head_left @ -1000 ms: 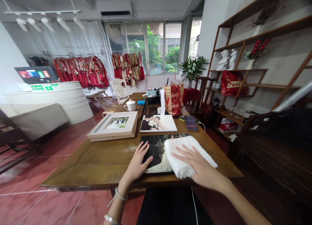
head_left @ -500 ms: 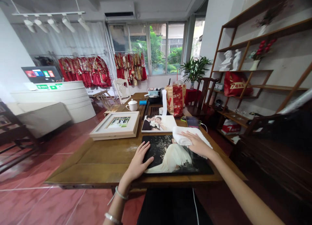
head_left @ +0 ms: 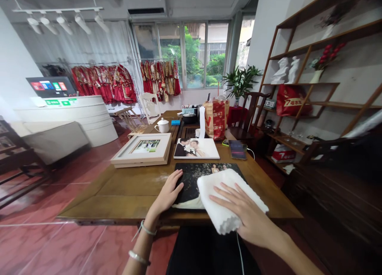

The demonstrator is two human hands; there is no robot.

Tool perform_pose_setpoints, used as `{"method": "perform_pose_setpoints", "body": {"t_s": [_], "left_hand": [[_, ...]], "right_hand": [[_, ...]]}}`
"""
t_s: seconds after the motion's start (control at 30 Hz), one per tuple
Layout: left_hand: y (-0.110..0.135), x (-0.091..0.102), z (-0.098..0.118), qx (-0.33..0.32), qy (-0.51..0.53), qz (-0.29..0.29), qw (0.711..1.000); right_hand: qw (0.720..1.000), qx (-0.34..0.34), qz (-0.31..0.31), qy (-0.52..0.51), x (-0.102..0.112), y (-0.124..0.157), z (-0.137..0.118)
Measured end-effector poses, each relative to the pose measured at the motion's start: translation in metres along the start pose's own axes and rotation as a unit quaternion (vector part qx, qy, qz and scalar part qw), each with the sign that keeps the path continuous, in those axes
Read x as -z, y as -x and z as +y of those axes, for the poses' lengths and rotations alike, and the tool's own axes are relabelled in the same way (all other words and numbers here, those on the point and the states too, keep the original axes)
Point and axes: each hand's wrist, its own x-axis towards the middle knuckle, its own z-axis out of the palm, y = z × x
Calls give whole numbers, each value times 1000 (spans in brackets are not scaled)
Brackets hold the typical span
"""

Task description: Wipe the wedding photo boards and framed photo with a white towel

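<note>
A dark photo panel (head_left: 191, 183) showing a pale gown lies flat near the table's front edge. My left hand (head_left: 168, 191) rests with fingers spread on its left edge. A folded white cloth (head_left: 215, 191) covers much of the panel's right half and hangs past the near edge. Over the cloth lies my right hand (head_left: 243, 211), fingers stretched across the top and the thumb out of sight. Just behind the panel is a white-edged wedding photo panel (head_left: 196, 148). To its left sit white picture frames (head_left: 141, 149), apparently stacked.
The wooden table (head_left: 119, 195) also carries a phone (head_left: 238, 150) with a cable, a lidded white cup (head_left: 162, 126), a blue box (head_left: 175, 122) and a red-and-tan paper bag (head_left: 217, 120). A dark wooden chair (head_left: 252, 112) stands behind right, near shelves (head_left: 301, 56).
My right hand has drawn the cloth from the panel's upper right corner towards me, over its lower right part. My left hand has stayed at the left edge.
</note>
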Motion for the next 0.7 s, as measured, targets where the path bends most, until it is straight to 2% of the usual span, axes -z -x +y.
{"method": "perform_pose_setpoints", "body": {"t_s": [0.07, 0.17, 0.27, 0.37, 0.47, 0.53, 0.6, 0.7], "left_hand": [[1, -1, 0, -14, -8, 10, 1000], [2, -2, -1, -27, -19, 15, 999], [3, -3, 0, -24, -24, 12, 999], [3, -3, 1, -21, -26, 11, 999], [3, -4, 2, -16, -29, 11, 999], [3, -5, 3, -14, -30, 12, 999], [3, -6, 3, -13, -32, 14, 999], [3, -6, 3, -8, -31, 18, 999]], "right_hand": [[1000, -17, 12, 2, 2, 3, 13], [997, -68, 44, 18, 3, -9, 44], [991, -121, 51, 32, 5, -36, 71], [987, -154, 34, 39, 7, -68, 83], [987, -155, 17, 35, 7, -87, 76], [992, -126, 10, 24, 4, -86, 61], [997, -81, 3, 13, 1, -73, 40], [1000, -15, -17, -7, 0, -39, 8]]}}
